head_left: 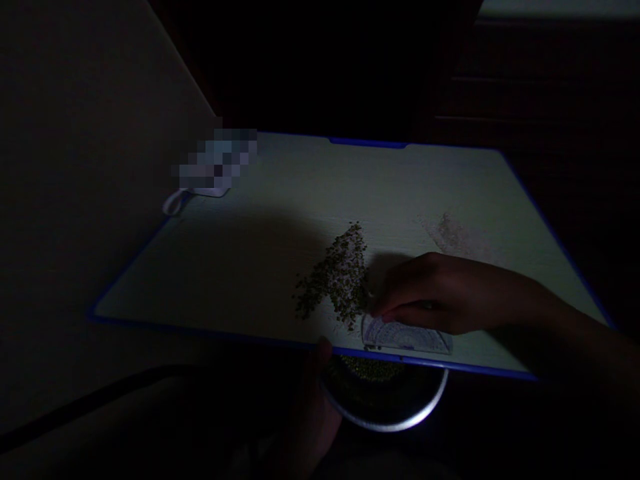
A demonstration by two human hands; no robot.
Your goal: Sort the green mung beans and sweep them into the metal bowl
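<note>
A loose pile of small dark green beans mixed with pale grains [343, 273] lies on the pale blue-edged board [270, 173]. Just right of it is my right hand [430, 293], its thumb and fingers pinched together; what they hold, if anything, is too small and dark to make out. Under those fingers a clear half-round protractor [407, 337] lies flat by the near edge. My left hand [320, 393] grips the side of a metal-rimmed bowl [400, 425] below that edge, thumb up against the board. Green beans [373, 368] show inside the bowl; most left fingers are hidden.
A small heap of pale grains [453, 233] sits at the board's right. On the far left corner rests a blurred-out object with a white strap [173, 202]. A dark curved bar [100, 400] crosses the lower left. A wall [90, 133] rises at left; the surroundings are very dark.
</note>
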